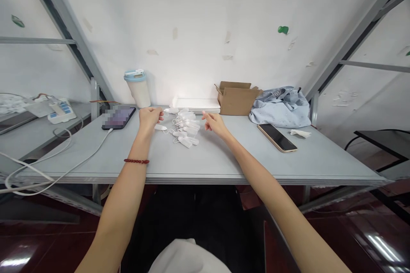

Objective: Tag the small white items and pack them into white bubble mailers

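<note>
A loose pile of small white plastic tags (188, 124) with thin loops lies in the middle of the grey table. At its left edge is my left hand (151, 118), fingers curled together; whether anything is pinched in them is hidden. One white tag (171, 111) lies close by its fingertips, and another tag (160, 127) rests just below them. My right hand (215, 123) hovers at the pile's right side, index finger stretched toward it and the other fingers loosely bent. Nothing shows in that hand. A red bead bracelet (136, 161) circles my left wrist.
Behind the pile lies a white stack (198, 104), beside an open cardboard box (237, 100) and a bunched light-blue cloth (282, 108). A phone (277, 137) and crumpled tissue (300, 133) lie right. Left are a lidded cup (139, 91) and a cabled phone (118, 117).
</note>
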Demonstrator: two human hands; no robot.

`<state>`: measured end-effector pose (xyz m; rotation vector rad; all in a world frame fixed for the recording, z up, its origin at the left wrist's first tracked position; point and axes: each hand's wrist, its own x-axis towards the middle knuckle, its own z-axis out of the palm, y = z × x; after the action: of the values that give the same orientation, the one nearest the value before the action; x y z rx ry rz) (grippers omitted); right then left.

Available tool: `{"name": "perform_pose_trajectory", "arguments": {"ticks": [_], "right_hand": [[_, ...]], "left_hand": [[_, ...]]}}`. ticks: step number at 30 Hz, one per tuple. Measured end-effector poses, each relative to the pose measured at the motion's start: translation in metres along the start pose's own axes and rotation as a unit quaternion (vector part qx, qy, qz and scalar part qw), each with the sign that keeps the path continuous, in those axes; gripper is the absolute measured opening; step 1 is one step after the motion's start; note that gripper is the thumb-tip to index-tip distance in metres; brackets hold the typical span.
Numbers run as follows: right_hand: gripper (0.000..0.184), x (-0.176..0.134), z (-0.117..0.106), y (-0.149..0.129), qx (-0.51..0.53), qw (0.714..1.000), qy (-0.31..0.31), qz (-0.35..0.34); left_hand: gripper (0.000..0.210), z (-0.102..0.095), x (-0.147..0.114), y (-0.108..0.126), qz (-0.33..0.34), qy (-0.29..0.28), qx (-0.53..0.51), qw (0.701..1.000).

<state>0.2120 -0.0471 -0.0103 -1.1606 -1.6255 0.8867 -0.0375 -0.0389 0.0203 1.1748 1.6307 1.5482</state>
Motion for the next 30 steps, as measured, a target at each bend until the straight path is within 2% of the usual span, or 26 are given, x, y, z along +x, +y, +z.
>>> {"name": "perform_pose_trajectory", "arguments": {"ticks": [2,5,13,15,24,30], "right_hand": [[0.051,0.001,-0.001,0.001,-0.005,1.0,0.001,0.0],[0.048,0.002,-0.001,0.005,-0.026,1.0,0.01,-0.002],[0.032,0.008,-0.005,0.018,-0.15,0.987,0.039,-0.039],[0.028,0.01,-0.005,0.022,-0.182,0.982,0.04,-0.044],[0.022,0.017,-0.007,0.034,-0.276,0.957,0.054,-0.066],[0.04,0.026,-0.014,0.042,-0.417,0.898,0.099,-0.101]], "left_hand": [[0.007,0.001,0.0,-0.004,0.033,0.009,0.069,0.997],[0.007,0.004,0.0,-0.008,0.051,-0.019,0.138,0.989],[0.008,0.01,-0.011,0.002,-0.012,-0.175,0.09,0.98],[0.011,0.01,-0.014,0.005,-0.019,-0.198,0.078,0.977],[0.018,0.015,-0.018,0.009,-0.016,-0.181,0.085,0.98],[0.019,0.018,-0.018,0.007,-0.005,-0.153,0.081,0.985]]}}
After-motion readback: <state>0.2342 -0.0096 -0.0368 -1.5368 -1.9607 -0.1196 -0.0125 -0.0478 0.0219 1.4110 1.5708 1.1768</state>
